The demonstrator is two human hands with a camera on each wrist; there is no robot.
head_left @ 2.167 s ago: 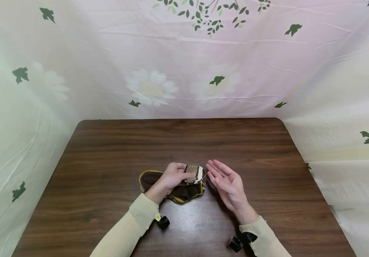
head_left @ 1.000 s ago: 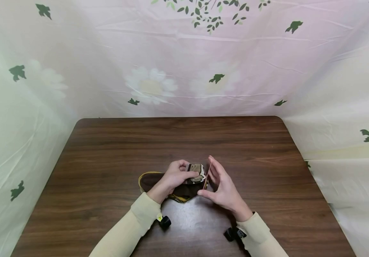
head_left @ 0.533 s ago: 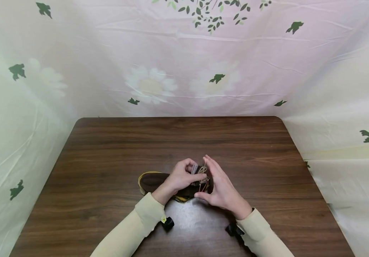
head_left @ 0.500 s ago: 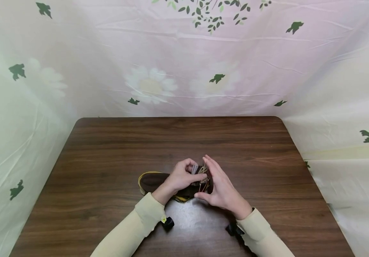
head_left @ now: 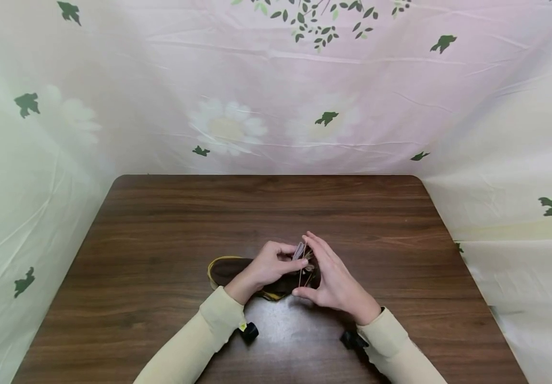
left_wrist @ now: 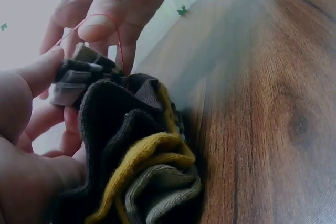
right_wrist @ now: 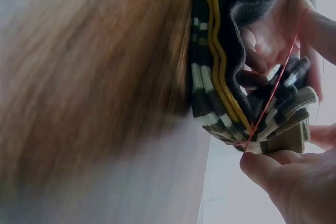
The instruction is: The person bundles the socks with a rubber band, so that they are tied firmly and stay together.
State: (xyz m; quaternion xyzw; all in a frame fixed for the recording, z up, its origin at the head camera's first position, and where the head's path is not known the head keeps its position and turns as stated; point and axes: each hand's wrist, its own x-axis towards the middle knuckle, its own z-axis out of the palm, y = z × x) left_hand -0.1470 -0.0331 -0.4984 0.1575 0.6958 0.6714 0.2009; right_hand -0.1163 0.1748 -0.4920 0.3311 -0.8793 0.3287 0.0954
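Observation:
A bundle of dark brown socks (head_left: 228, 269) with yellow edging and pale stripes lies across the front middle of the table. My left hand (head_left: 271, 266) grips the socks' folded, striped end (left_wrist: 84, 77) between thumb and fingers, lifted off the wood. Just right of it, my right hand (head_left: 335, 277) holds its thumb and fairly straight fingers spread apart. A thin red rubber band (right_wrist: 273, 90) is stretched between that thumb and those fingers, and passes across the folded end. In the left wrist view the band (left_wrist: 121, 51) loops over a thumb. The band's far side is partly hidden.
The brown wood-grain table (head_left: 184, 213) runs back to a pale printed cloth (head_left: 276, 144), which also hangs at both sides. Small black wrist cameras (head_left: 249, 332) sit below the sleeves, close to the tabletop.
My right hand has turned from palm-up to facing the socks and spread the band between thumb and fingers. My left hand has shifted right, bringing the folded end into the band.

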